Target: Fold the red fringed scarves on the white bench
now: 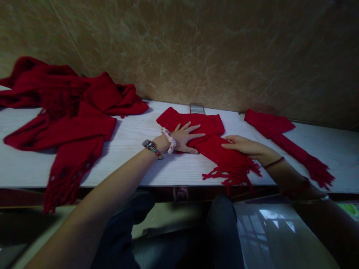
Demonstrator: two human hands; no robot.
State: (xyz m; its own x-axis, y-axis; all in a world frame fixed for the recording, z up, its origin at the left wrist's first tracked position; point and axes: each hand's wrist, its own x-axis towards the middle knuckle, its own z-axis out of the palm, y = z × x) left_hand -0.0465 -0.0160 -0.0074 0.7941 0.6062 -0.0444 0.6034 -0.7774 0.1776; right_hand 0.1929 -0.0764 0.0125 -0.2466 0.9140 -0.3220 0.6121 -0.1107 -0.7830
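Observation:
A red fringed scarf (221, 152) lies folded at an angle on the white tabletop, its tassels reaching toward the front edge. My left hand (186, 137) is pressed flat on the folded part, fingers spread. At the scarf's right edge, just above the tassels, my right hand (238, 145) has its thumb on the cloth and its fingers along the far side, holding that edge. The undersides of its fingers are hidden.
To the left, more red scarves (92, 101) lie in a loose heap, with fringe hanging over the front edge. Another folded red scarf (269, 125) rests at the right. A brown marbled wall (179, 52) runs behind the white tabletop (134, 149). My knees are below the edge.

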